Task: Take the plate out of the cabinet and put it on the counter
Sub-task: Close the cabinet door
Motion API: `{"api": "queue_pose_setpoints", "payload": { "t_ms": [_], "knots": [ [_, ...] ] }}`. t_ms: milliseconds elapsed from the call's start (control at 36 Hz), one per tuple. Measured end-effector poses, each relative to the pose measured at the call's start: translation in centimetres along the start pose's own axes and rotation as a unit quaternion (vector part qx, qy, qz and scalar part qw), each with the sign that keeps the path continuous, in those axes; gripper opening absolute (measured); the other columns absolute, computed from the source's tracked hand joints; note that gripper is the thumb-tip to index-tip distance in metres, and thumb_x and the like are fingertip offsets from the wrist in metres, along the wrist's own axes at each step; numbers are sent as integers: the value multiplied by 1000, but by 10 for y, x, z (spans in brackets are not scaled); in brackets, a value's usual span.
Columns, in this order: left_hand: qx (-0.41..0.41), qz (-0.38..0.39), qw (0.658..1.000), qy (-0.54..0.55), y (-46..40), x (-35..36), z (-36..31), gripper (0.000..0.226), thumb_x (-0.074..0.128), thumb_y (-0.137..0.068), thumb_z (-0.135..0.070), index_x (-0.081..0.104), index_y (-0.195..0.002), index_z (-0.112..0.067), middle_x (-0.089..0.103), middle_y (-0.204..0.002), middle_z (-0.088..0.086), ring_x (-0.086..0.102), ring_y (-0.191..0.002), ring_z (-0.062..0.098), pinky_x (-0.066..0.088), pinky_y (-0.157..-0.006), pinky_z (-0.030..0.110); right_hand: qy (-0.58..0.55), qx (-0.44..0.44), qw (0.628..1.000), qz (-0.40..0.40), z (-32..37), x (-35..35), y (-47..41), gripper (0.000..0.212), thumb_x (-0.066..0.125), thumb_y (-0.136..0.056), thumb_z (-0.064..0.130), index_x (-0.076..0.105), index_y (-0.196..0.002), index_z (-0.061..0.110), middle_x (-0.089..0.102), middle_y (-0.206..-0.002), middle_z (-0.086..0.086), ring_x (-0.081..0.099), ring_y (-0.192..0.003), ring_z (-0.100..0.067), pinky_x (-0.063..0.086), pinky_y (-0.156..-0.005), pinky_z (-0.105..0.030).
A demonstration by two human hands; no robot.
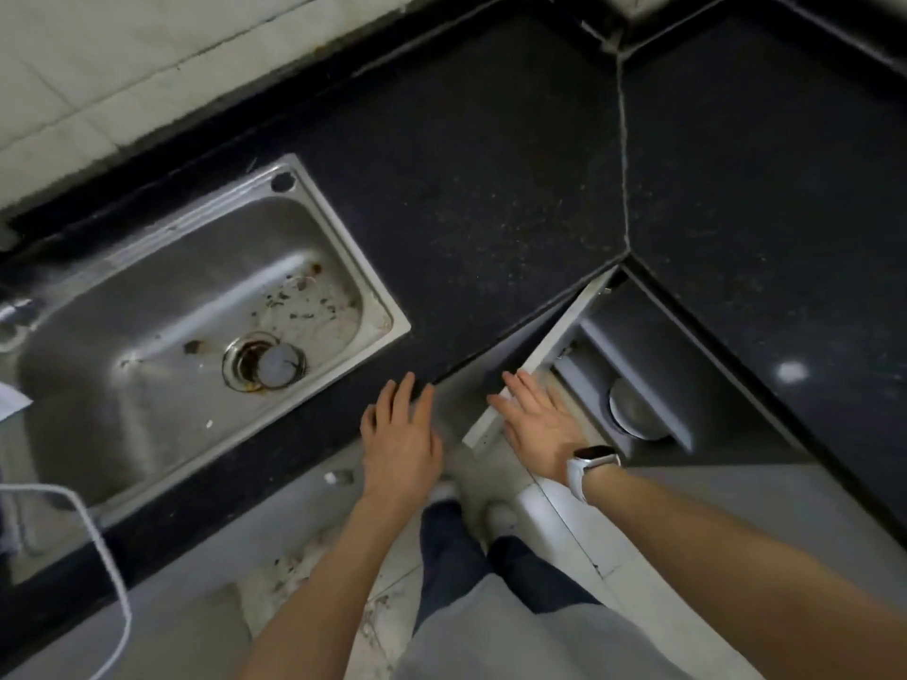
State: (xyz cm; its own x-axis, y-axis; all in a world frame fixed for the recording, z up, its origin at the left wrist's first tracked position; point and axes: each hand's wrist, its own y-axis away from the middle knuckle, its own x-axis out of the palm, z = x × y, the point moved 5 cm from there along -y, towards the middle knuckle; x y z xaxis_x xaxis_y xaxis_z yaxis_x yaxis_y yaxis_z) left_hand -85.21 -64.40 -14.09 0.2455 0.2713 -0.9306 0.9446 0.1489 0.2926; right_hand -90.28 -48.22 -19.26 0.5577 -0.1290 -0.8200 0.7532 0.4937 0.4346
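A round metal plate (633,409) lies on a grey shelf inside the open cabinet (653,355) under the corner of the black counter (491,188). The white cabinet door (549,346) is swung outward. My right hand (535,419), with a white watch on the wrist, rests flat on the door's top edge, fingers spread, holding nothing. My left hand (402,434) hovers at the counter's front edge, fingers apart and empty. Part of the plate is hidden by the shelf's front lip.
A steel sink (186,336) with a dirty drain is set into the counter at the left. A white cable (98,542) loops at the lower left. White wall tiles run along the back. My legs and shoes stand on the tiled floor below.
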Motion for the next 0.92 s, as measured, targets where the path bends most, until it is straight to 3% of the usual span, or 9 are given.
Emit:
{"api": "queue_pose_setpoints", "payload": {
  "t_ms": [111,306,361,444,528,639,778,917],
  "knots": [
    [70,8,996,-54,-30,5,-14,61,65,-73,-16,44,-131,-13,46,-142,15,42,-131,37,38,-100,62,-21,21,999,-23,-4,0,8,40,27,-94,29,34,-134,28,11,-158,-2,-2,-146,-19,3,-120,-43],
    [209,52,974,-75,-74,12,-73,70,55,-82,-22,21,-142,-16,21,-155,12,19,-142,33,20,-110,62,-91,148,980,-92,-23,6,51,38,35,-93,24,46,-127,11,11,-157,-6,6,-145,-20,-2,-117,-33],
    [253,67,961,-91,-83,16,-90,71,48,-88,-26,8,-145,-16,6,-158,11,6,-145,32,12,-113,61,-115,197,968,-104,-33,10,65,42,38,-90,18,41,-131,8,11,-157,-7,8,-145,-21,3,-120,-35],
    [296,78,946,-102,-96,21,-114,71,45,-90,-29,2,-145,-15,-2,-158,11,-2,-145,32,7,-114,61,-140,272,945,-113,-50,14,82,58,37,-89,11,18,-143,10,3,-158,-6,6,-146,-20,-1,-116,-27],
    [302,86,942,-118,-112,27,-130,73,42,-90,-30,-4,-145,-16,-9,-158,10,-9,-144,33,5,-114,62,-150,333,921,-137,-61,11,85,64,35,-88,7,5,-145,11,1,-158,-7,1,-146,-22,0,-117,-29],
    [295,66,947,-113,-134,32,-150,81,46,-87,-30,-9,-144,-15,-14,-157,12,-12,-144,34,4,-114,61,-158,412,878,-184,-81,3,80,61,33,-90,9,4,-144,7,6,-158,-11,1,-145,-27,4,-119,-38],
    [239,34,964,-108,-148,38,-150,88,53,-81,-29,-6,-145,-10,-5,-157,18,-5,-145,33,8,-116,58,-177,480,832,-213,-116,-9,77,65,37,-87,11,7,-144,9,9,-158,-8,3,-145,-28,7,-120,-44],
    [241,20,963,-120,-148,43,-151,90,59,-76,-26,5,-145,-6,8,-156,22,6,-144,37,13,-113,61,-180,506,811,-232,-156,-21,70,68,40,-82,10,9,-144,10,10,-158,-7,4,-145,-28,12,-119,-48]
  ]
}}
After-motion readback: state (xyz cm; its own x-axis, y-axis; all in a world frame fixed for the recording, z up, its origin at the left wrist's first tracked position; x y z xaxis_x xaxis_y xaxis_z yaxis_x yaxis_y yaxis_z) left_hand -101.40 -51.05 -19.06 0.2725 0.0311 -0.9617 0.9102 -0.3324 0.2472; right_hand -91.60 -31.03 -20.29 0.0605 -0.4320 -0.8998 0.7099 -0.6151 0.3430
